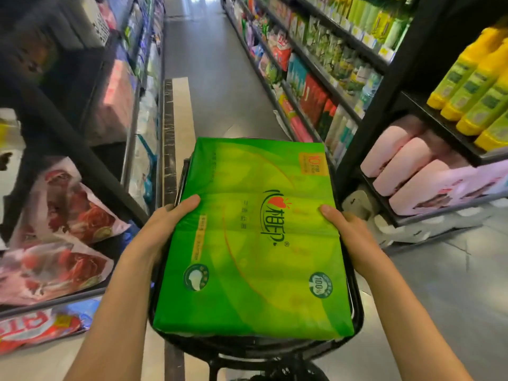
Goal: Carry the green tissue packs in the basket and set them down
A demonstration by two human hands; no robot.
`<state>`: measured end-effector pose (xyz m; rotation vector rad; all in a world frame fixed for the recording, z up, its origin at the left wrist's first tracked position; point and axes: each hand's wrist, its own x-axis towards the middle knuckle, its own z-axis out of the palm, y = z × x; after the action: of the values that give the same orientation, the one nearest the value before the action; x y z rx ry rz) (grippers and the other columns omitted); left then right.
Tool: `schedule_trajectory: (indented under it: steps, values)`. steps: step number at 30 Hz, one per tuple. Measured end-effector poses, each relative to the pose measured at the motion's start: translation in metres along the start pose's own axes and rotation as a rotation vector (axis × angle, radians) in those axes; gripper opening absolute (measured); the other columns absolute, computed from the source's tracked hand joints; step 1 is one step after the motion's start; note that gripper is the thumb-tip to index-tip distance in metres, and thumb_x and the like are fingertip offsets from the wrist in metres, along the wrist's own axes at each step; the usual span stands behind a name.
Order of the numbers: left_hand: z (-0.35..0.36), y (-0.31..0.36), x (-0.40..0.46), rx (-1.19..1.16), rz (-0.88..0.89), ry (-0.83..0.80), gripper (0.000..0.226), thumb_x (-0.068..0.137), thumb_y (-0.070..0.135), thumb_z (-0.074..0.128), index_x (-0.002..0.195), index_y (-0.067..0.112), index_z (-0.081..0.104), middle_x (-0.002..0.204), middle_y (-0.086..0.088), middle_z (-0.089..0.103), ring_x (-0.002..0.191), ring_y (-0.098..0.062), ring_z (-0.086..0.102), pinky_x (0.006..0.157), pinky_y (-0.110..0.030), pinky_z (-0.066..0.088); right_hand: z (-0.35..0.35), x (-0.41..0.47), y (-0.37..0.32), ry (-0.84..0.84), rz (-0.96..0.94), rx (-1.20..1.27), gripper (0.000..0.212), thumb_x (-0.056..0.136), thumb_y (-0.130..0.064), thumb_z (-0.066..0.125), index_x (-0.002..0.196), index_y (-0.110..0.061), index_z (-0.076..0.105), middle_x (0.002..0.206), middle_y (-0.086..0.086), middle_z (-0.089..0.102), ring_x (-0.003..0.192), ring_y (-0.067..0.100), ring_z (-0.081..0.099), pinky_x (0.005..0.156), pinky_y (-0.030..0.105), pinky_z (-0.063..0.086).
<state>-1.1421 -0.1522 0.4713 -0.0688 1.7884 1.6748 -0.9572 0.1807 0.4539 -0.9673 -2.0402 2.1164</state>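
Note:
A big green plastic-wrapped pack of paper rolls (253,237) lies flat over a black shopping cart basket (357,312) right in front of me. My left hand (165,221) grips the pack's left edge, thumb on top and fingers hidden underneath. My right hand (343,224) grips the right edge the same way, its thumb lying on the top face. The pack covers almost the whole basket, so what is inside is hidden.
I stand in a shop aisle with a grey floor (214,78) running ahead. Left shelves (90,166) hold red-printed bags. Right shelves (390,105) carry pink tissue packs (412,166), yellow-green bottles (478,86) and several coloured packets.

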Motion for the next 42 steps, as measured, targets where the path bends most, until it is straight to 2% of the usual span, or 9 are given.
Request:
schedule_trajectory:
  steps: [4, 13, 16, 18, 23, 27, 33, 37, 42]
  values:
    - [-0.003, 0.047, 0.075, 0.001, 0.0, 0.086, 0.12, 0.032, 0.077, 0.092, 0.127, 0.009, 0.065, 0.115, -0.011, 0.077, 0.109, -0.036, 0.072, 0.106, -0.055, 0.05, -0.007, 0.113, -0.035, -0.045, 0.033, 0.007, 0.133, 0.047, -0.085, 0.083, 0.15, -0.01, 0.046, 0.137, 0.008, 0.065, 0.117, 0.028, 0.068, 0.105, 0.053, 0.051]
    - [-0.012, 0.124, 0.203, -0.108, 0.016, 0.169, 0.119, 0.032, 0.074, 0.094, 0.129, 0.01, 0.067, 0.116, -0.014, 0.076, 0.11, -0.038, 0.07, 0.106, -0.056, 0.05, 0.006, 0.307, -0.122, -0.131, -0.002, -0.038, 0.127, 0.056, -0.082, 0.082, 0.157, -0.02, 0.036, 0.152, 0.002, 0.053, 0.133, 0.027, 0.057, 0.112, 0.054, 0.045]
    - [-0.015, 0.149, 0.253, -0.028, 0.072, 0.19, 0.103, 0.035, 0.088, 0.081, 0.111, 0.019, 0.069, 0.104, -0.004, 0.075, 0.098, -0.027, 0.071, 0.096, -0.045, 0.054, 0.016, 0.372, -0.138, -0.131, 0.013, -0.027, 0.126, 0.056, -0.081, 0.083, 0.155, -0.015, 0.04, 0.151, 0.008, 0.054, 0.131, 0.03, 0.059, 0.11, 0.057, 0.046]
    - [-0.025, 0.17, 0.292, -0.007, 0.064, 0.177, 0.095, 0.053, 0.084, 0.078, 0.12, 0.018, 0.066, 0.118, -0.008, 0.073, 0.107, -0.027, 0.07, 0.102, -0.045, 0.051, 0.026, 0.417, -0.152, -0.108, 0.021, -0.029, 0.124, 0.056, -0.079, 0.084, 0.154, -0.016, 0.041, 0.151, 0.009, 0.052, 0.131, 0.03, 0.059, 0.109, 0.058, 0.046]
    - [-0.082, 0.206, 0.425, -0.036, -0.025, 0.189, 0.113, 0.056, 0.08, 0.084, 0.146, 0.02, 0.053, 0.145, -0.005, 0.061, 0.125, -0.03, 0.064, 0.11, -0.051, 0.045, 0.057, 0.533, -0.201, -0.124, 0.027, -0.053, 0.124, 0.056, -0.081, 0.083, 0.153, -0.014, 0.042, 0.149, 0.011, 0.054, 0.13, 0.03, 0.059, 0.11, 0.057, 0.046]
    - [-0.072, 0.288, 0.485, 0.025, 0.081, 0.193, 0.078, 0.059, 0.081, 0.076, 0.105, 0.019, 0.065, 0.102, -0.002, 0.071, 0.094, -0.02, 0.067, 0.095, -0.041, 0.051, 0.074, 0.611, -0.246, -0.111, 0.006, -0.018, 0.12, 0.059, -0.082, 0.08, 0.153, -0.018, 0.043, 0.15, 0.01, 0.054, 0.135, 0.03, 0.055, 0.112, 0.058, 0.042]
    - [-0.113, 0.343, 0.622, 0.003, 0.053, 0.159, 0.112, 0.055, 0.082, 0.083, 0.143, 0.017, 0.058, 0.141, -0.008, 0.063, 0.124, -0.031, 0.065, 0.11, -0.053, 0.046, 0.104, 0.689, -0.328, -0.182, -0.09, 0.074, 0.112, 0.036, -0.078, 0.088, 0.123, -0.009, 0.07, 0.111, 0.011, 0.077, 0.101, 0.026, 0.075, 0.091, 0.041, 0.056]
    - [-0.091, 0.399, 0.683, -0.041, 0.066, 0.12, 0.111, 0.049, 0.075, 0.09, 0.134, 0.01, 0.062, 0.124, -0.014, 0.073, 0.11, -0.036, 0.072, 0.103, -0.054, 0.052, 0.097, 0.788, -0.343, -0.096, -0.066, 0.023, 0.121, 0.052, -0.08, 0.085, 0.146, -0.01, 0.053, 0.138, 0.013, 0.064, 0.123, 0.03, 0.065, 0.106, 0.054, 0.05]
    - [-0.084, 0.455, 0.775, -0.075, 0.083, 0.139, 0.115, 0.043, 0.071, 0.095, 0.133, 0.006, 0.064, 0.121, -0.016, 0.074, 0.11, -0.038, 0.072, 0.104, -0.056, 0.051, 0.095, 0.912, -0.388, -0.161, -0.085, -0.006, 0.114, 0.061, -0.079, 0.081, 0.15, -0.015, 0.049, 0.143, 0.009, 0.06, 0.127, 0.029, 0.062, 0.108, 0.055, 0.048]
